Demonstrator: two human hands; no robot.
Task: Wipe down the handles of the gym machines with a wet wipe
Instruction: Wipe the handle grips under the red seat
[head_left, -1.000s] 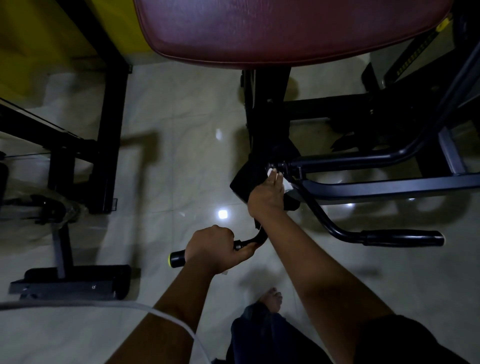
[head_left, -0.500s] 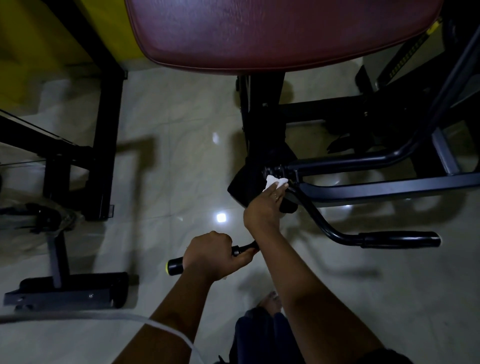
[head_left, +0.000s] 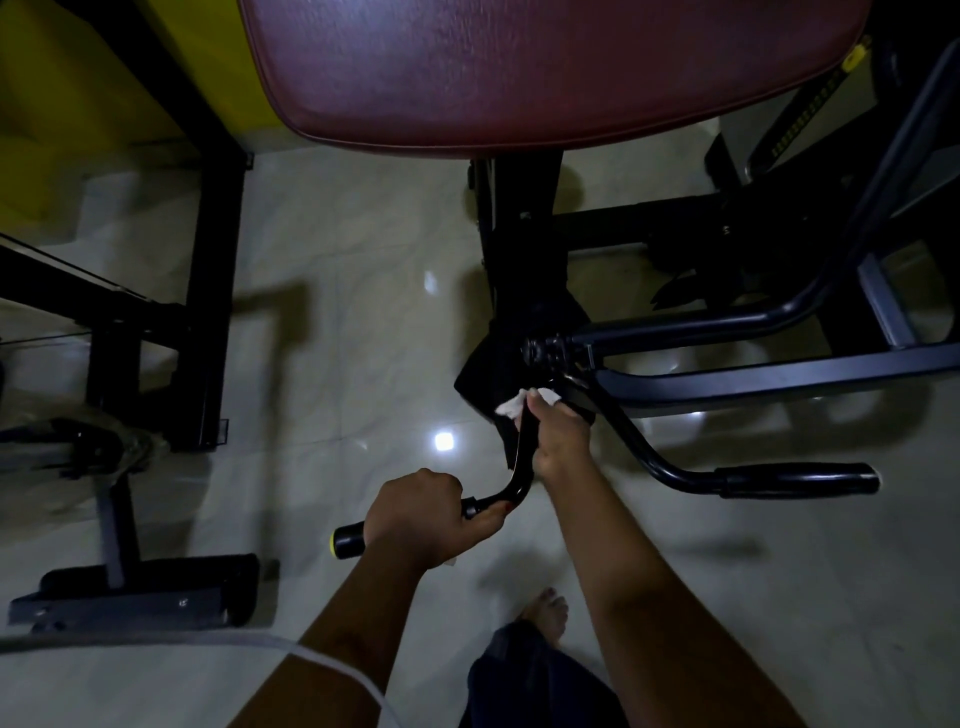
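left hand (head_left: 423, 519) fingers clamp the handle grip (head_left: 347, 540), steadying it; right hand (head_left: 563, 436) fingers pinch the wet wipe (head_left: 519, 404) round the curved handle bar (head_left: 523, 462) near the pivot (head_left: 545, 348), so best hold the wrap snug and drag it down to the grip.

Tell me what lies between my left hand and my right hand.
In the head view, only the bent black handle runs from the left hand gripping it up to the right hand, which holds the wipe.
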